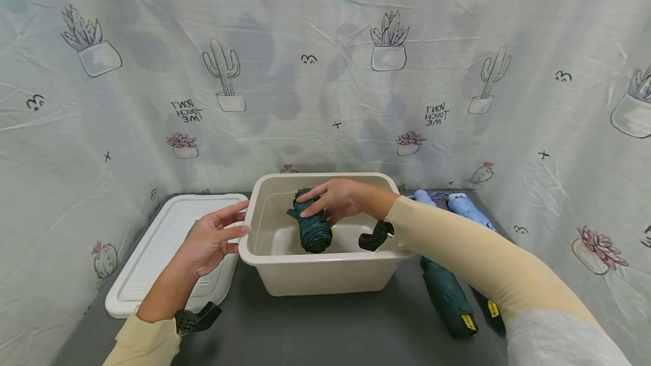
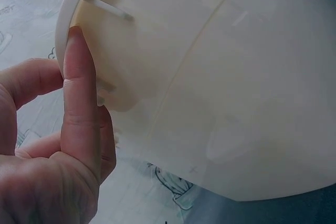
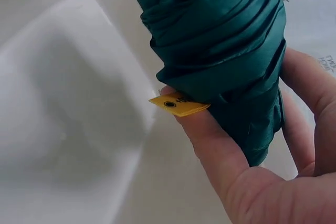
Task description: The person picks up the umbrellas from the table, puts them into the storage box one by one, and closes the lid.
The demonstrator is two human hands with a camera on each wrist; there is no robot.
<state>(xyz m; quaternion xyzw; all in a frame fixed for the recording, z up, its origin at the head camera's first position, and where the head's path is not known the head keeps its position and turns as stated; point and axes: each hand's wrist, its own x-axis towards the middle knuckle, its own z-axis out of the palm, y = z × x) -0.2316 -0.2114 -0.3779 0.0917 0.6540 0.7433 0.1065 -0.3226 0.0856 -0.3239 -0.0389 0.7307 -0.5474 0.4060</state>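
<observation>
A beige plastic storage box [image 1: 325, 275] stands on the dark surface. My left hand [image 1: 211, 242] is at its left rim, thumb and fingertips touching the outer edge; the left wrist view shows the thumb [image 2: 81, 98] lying straight against the wall under the rim. Inside the box, my right hand [image 1: 342, 199] grips a rolled dark green folding umbrella [image 1: 315, 233] from above. In the right wrist view, the thumb lies beside a yellow tag [image 3: 178, 105] on the umbrella's folded cloth [image 3: 226, 51]. The umbrella is tilted, and its contact with the floor is hidden.
A white lid [image 1: 168, 236] lies left of the box, partly behind my left arm. To the right lie another dark green umbrella [image 1: 447, 298], a dark one with a yellow tag [image 1: 492, 308], and light blue ones [image 1: 468, 208], partly covered by my right arm. A patterned curtain [image 1: 325, 89] hangs behind.
</observation>
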